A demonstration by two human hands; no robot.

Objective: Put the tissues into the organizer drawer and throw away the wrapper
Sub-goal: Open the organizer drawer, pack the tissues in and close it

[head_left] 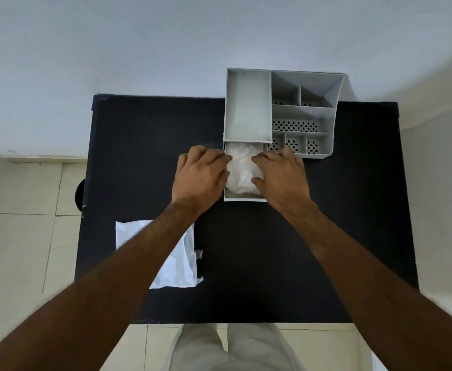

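Head view: black desk [144, 145] against a pale wall, tiled floor around it. Grey organizer [283, 111] sits at the desk's far edge, right of centre; it has one long plain compartment on its left and several smaller ones on its right, some with perforated bottoms. The drawer [243, 198] is pulled out toward the person from under the long compartment. Tissues [242, 167], a white crumpled stack, lie inside the drawer, filling most of its visible part.

Left hand [200, 174] rests at the drawer's left wall, fingers [219, 156] curled over the rim and touching the tissues' left edge. Right hand [281, 175] is at the drawer's right side, fingers [262, 158] spread slightly and pressing on the tissues from the right and above. Neither hand is closed around anything; both are flat-ish and pressing, fingers loosely apart.

Wrapper [182, 263], white and flattened, lies on the desk near the person's left, well apart from the drawer, partly hidden under the left forearm. A dark round object [79, 194] shows on the floor past the desk's left edge; cannot tell what it is. Light trousers show below the desk's near edge.
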